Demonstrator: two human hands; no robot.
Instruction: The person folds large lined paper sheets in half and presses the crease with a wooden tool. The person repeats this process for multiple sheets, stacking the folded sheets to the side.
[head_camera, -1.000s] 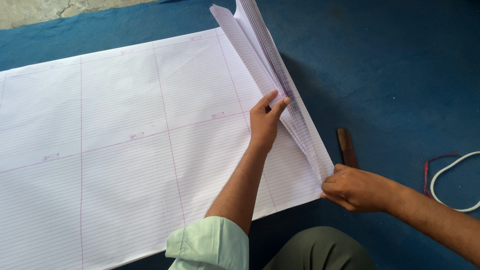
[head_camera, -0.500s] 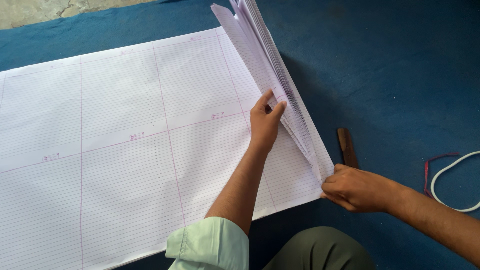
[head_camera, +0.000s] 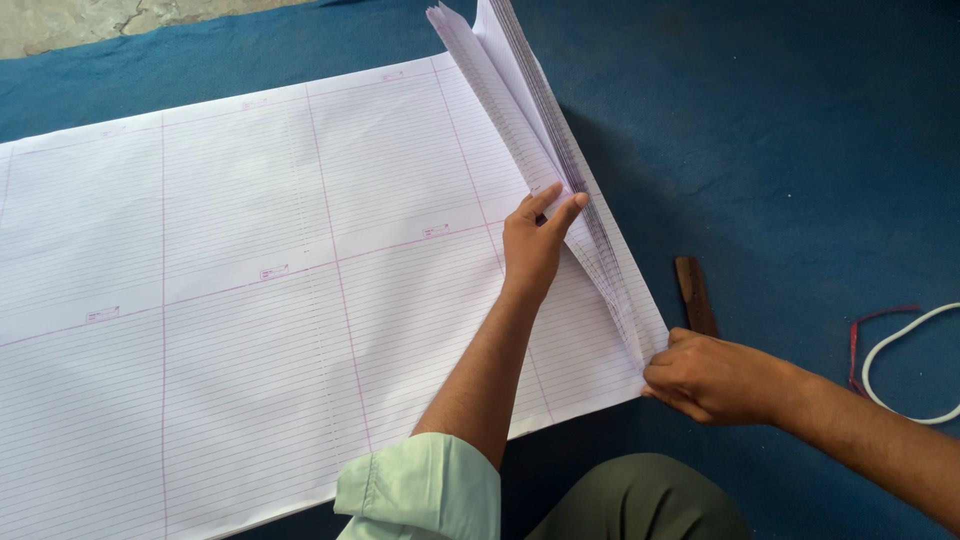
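Here, both grips pinch thin ruled paper sheets (head_camera: 540, 130): left hand (head_camera: 535, 240) mid-edge, right hand (head_camera: 705, 375) at the corner.

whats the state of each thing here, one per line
ruled paper sheets: flat on the blue mat, right edge lifted and fanned
left hand: thumb and fingers pinching the fanned sheets
right hand: gripping the stack's near corner
wooden stick: lying flat, untouched
cord: looped, loose on the mat

A blue floor covering (head_camera: 780, 130) carries large ruled paper sheets (head_camera: 250, 270), a brown wooden stick (head_camera: 694, 294) and white cord (head_camera: 905, 370).
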